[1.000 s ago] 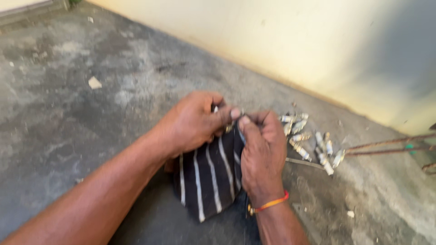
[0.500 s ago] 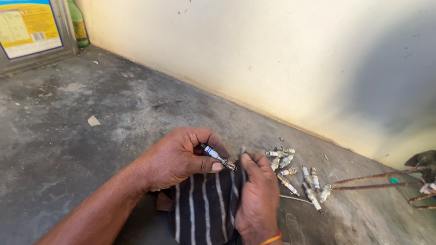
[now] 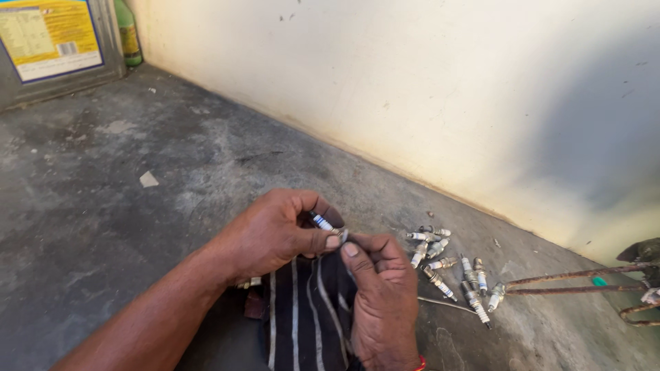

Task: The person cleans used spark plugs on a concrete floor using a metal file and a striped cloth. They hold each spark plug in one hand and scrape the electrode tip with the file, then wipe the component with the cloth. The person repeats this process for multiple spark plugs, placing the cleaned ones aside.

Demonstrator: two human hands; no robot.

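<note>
Bare concrete floor (image 3: 103, 206), stained and gritty, running up to a cream plastered wall (image 3: 412, 89); a metal can with a yellow label (image 3: 51, 41) and a green bottle (image 3: 128, 31) stand in the far corner. My left hand (image 3: 275, 233) is closed around a spark plug (image 3: 323, 223), thumb and forefinger pinching it so only the white insulator and a bit of metal show. My right hand (image 3: 381, 295) is closed too, fingertips meeting the plug's end while it grips a dark cloth with white stripes (image 3: 309, 309) that hangs down between my wrists. Judging by the pictures, this plug is mid-wipe: one in hand, the rest waiting. Count on the floor just to the right of my hands: about nine loose spark plugs (image 3: 450, 264) in a scattered cluster near the wall, some touching; I cannot tell which are already cleaned, since they all look alike from here. One thin wire (image 3: 440, 301) lies beside them. Further right, two rusty rods (image 3: 570, 282) stretch toward the edge of view. One scrap of pale debris (image 3: 148, 180) lies well apart on the left.
</note>
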